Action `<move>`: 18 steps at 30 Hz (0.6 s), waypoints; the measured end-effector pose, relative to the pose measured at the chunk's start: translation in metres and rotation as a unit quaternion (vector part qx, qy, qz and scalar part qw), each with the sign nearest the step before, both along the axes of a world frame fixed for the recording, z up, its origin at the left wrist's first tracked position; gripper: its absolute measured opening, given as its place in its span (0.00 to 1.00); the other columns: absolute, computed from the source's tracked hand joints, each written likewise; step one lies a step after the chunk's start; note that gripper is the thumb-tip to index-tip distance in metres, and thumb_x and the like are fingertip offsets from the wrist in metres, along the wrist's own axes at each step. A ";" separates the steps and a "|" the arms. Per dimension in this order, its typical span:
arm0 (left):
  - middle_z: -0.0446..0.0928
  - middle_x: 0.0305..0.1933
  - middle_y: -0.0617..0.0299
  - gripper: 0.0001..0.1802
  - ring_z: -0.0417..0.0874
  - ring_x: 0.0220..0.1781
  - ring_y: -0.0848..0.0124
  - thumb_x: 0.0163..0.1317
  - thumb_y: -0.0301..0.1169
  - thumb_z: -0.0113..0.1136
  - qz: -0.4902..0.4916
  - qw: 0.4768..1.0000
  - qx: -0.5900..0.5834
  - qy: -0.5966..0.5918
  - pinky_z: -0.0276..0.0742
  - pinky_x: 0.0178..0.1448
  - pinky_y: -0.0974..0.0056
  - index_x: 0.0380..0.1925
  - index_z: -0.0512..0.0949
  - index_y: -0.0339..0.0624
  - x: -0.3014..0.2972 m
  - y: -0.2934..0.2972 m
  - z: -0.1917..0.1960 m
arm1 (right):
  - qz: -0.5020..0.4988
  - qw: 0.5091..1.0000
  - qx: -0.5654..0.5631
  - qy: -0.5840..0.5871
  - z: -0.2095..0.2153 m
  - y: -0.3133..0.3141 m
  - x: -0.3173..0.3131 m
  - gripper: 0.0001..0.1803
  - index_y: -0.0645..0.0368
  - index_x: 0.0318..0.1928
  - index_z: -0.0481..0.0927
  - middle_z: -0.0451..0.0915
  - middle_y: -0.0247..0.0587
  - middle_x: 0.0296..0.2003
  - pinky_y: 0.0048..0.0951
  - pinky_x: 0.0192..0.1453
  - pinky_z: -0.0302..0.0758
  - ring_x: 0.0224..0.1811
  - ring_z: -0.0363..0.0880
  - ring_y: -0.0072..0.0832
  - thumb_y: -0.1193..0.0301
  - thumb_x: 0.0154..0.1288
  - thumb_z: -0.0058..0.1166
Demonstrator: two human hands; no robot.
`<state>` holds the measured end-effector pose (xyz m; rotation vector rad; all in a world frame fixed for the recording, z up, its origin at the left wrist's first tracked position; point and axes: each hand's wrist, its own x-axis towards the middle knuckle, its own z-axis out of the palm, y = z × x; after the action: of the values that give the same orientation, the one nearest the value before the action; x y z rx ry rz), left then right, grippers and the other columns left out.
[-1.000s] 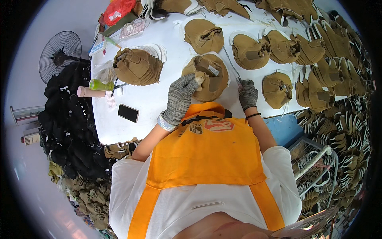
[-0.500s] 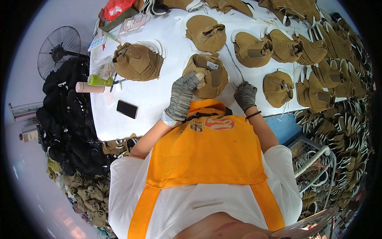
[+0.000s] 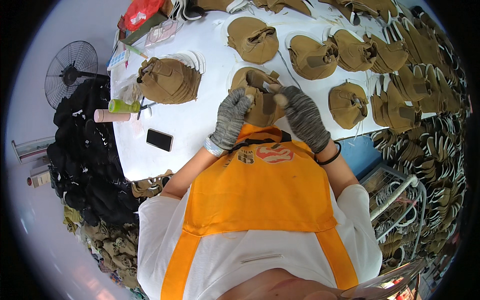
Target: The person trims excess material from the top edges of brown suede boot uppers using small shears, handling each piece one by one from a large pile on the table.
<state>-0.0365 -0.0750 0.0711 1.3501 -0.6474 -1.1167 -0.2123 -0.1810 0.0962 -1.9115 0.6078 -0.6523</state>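
A brown sewn fabric piece lies on the table right before me. It has a rounded body, an open middle, a dark rectangular patch and a pale curved edge at its far left. My left hand, in a grey knitted glove, grips its left side with curled fingers. My right hand, gloved alike, pinches its right side by the opening, thumb and fingertips bare. Just beyond lies another brown piece of the same sort. A thin grey cord runs over the table near my right hand.
Stacked brown pieces stand left, and more fill the right side. A phone, a green roll and a pink cylinder lie left. Beside the table are a fan, a black heap and a wire basket.
My right hand has left the cord's end and moved left to the brown piece. My left hand has stayed on its left side. The opening's edge is now spread between both hands.
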 end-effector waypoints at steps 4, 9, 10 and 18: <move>0.78 0.40 0.66 0.13 0.75 0.43 0.77 0.67 0.36 0.58 -0.026 1.000 -0.008 -0.007 0.71 0.51 0.71 0.45 0.78 0.39 -0.003 0.008 0.004 | -0.050 0.974 -0.177 0.134 -0.005 0.013 0.012 0.18 0.58 0.55 0.78 0.79 0.52 0.45 0.40 0.55 0.74 0.50 0.77 0.45 0.63 0.70 0.48; 0.79 0.42 0.65 0.13 0.75 0.44 0.77 0.66 0.33 0.59 -0.039 0.999 -0.019 -0.004 0.71 0.52 0.71 0.46 0.78 0.38 -0.001 0.015 0.001 | -0.045 0.978 -0.188 0.076 -0.002 0.015 0.015 0.18 0.58 0.53 0.80 0.79 0.52 0.50 0.40 0.57 0.74 0.54 0.77 0.45 0.61 0.70 0.49; 0.78 0.41 0.66 0.11 0.74 0.42 0.78 0.66 0.32 0.60 -0.035 0.999 -0.030 0.003 0.71 0.50 0.72 0.44 0.78 0.38 -0.002 0.014 0.002 | -0.045 0.980 -0.178 0.072 -0.004 0.016 0.015 0.18 0.57 0.53 0.80 0.79 0.52 0.50 0.39 0.57 0.74 0.54 0.76 0.45 0.61 0.70 0.50; 0.79 0.41 0.66 0.11 0.76 0.42 0.78 0.65 0.31 0.61 -0.040 0.996 -0.048 0.057 0.73 0.49 0.72 0.44 0.79 0.38 -0.004 0.014 0.014 | -0.081 0.989 -0.114 0.040 -0.008 0.021 0.021 0.15 0.55 0.51 0.82 0.81 0.46 0.48 0.38 0.59 0.73 0.55 0.77 0.42 0.63 0.69 0.51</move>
<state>-0.0407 -0.0612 0.0851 1.1777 -0.6666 -1.2023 -0.1911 -0.1597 0.0884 -2.1239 0.7732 -0.7805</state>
